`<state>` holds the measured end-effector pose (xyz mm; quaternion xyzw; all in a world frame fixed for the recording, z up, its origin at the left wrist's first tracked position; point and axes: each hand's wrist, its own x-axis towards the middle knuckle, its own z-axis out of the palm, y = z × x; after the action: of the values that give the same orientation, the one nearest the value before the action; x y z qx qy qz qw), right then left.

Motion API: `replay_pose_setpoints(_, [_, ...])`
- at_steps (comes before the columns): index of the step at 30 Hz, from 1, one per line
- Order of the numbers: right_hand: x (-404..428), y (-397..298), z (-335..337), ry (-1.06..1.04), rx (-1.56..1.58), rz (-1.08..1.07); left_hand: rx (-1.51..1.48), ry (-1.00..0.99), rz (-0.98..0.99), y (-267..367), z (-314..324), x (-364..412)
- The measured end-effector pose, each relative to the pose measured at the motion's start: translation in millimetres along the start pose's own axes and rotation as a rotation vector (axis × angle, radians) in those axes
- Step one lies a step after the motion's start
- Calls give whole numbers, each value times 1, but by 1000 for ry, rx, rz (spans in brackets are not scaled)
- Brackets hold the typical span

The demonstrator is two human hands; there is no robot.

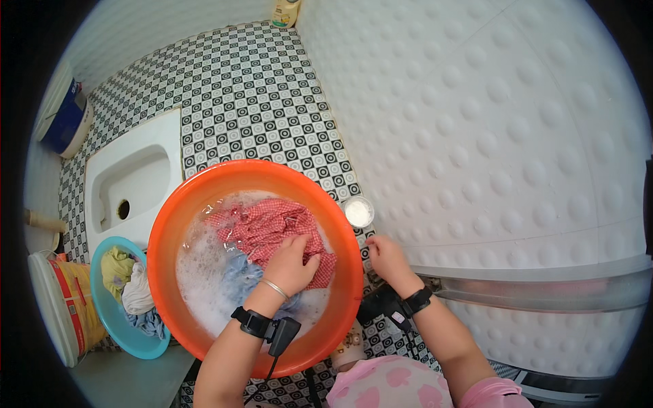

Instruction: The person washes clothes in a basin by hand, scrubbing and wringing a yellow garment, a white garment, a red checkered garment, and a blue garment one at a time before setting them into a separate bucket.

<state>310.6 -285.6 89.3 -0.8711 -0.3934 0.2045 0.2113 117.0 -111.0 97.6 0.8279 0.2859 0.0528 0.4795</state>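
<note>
An orange plastic basin (255, 168) holds sudsy water. In it lie a red-and-white checked cloth (275, 219) and a light blue cloth (242, 275), partly under the suds. My left hand (292, 262), with a bangle at the wrist, rests on the red checked cloth near the blue one; whether its fingers grip the cloth is hard to tell. Outside the basin's right rim, my right hand (388, 257) hovers with its fingers bent inward, and nothing shows in it. Just above that hand, a small clear cup of white powder (359, 211) stands by the wall.
A turquoise basin (104, 306) with yellow-green, white and blue cloths stands at the left, beside a yellow-and-red bucket (76, 306). Behind them is a white squat toilet (173, 148). A blue-and-white bucket (69, 117) stands at the far left, a bottle (284, 14) at the far wall.
</note>
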Motion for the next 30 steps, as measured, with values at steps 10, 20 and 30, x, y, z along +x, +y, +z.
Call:
replay_pose_setpoints(10, [82, -12, 10, -29, -55, -69, -123, 16, 61, 5, 7, 5])
replay_pose_setpoints(20, [132, 9, 24, -341, -373, -138, -89, 34, -13, -9, 9, -3])
replay_pose_setpoints(30, [124, -2, -2, -103, -314, -32, -141, 93, -87, -20, -5, -8])
